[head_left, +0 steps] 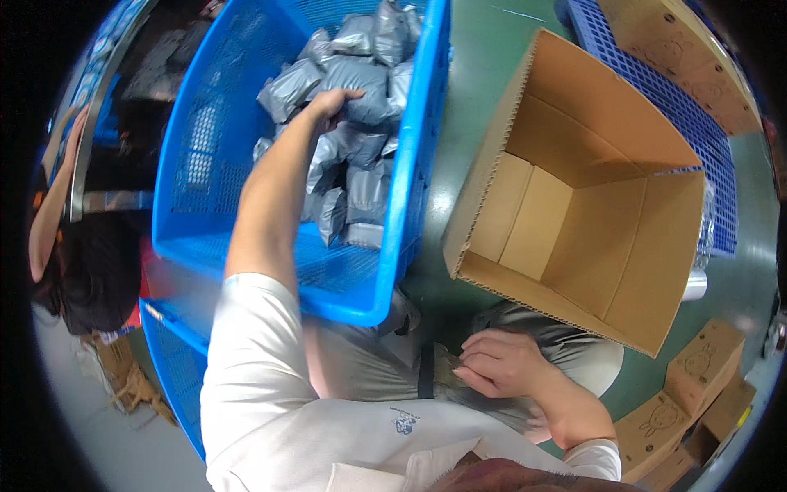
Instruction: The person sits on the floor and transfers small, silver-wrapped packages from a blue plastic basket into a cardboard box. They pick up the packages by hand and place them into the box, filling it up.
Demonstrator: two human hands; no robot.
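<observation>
Head view: left hand (332,102) is down inside the blue crate (393,246), on top of a grey bag (357,78) in the upper part of the heap. Left grip: 1 digit lies extended across the bag, the rest drop out of sight under the hand; can't tell if it's pinching. The bag sits among other grey bags (332,217), piled mostly toward the crate's far end and right wall.

Right hand (500,361) is over the grey trousers (586,361), near the cardboard box (656,254). Right grip: fingers curled inward, palm hidden, can't tell if fully closed or on something. Box has its top open, right of the crate, on green floor (508,41).

Around: blue pallet (721,189) upper right, brown cartons (705,361) lower right, 2nd blue crate (172,353) lower left, another person's arm (51,205) at left edge.
</observation>
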